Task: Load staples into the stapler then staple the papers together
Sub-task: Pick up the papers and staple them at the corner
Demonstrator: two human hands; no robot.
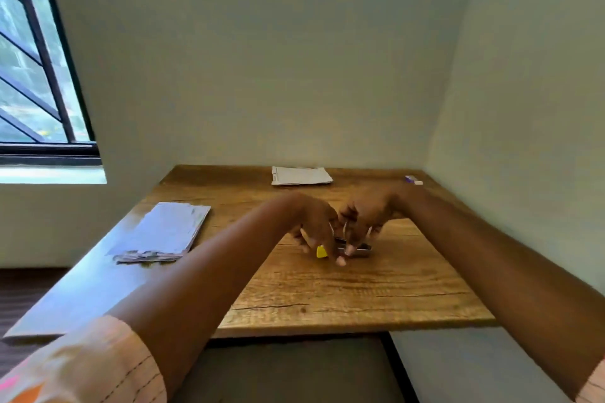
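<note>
Both hands meet over the middle of the wooden table (343, 291). A small stapler (358, 250) with a metal body and a yellow end (321, 252) lies under them, mostly hidden by fingers. My left hand (316, 226) grips its yellow end, and my right hand (363, 217) pinches down on the metal part from above. Whether the stapler is opened cannot be told. One stack of papers (163, 232) lies at the left. A second white stack (300, 175) lies at the far edge near the wall.
A small purple and white box (413, 179) sits in the far right corner of the table. Walls close the table in at the back and right. A barred window (36, 75) is at the left.
</note>
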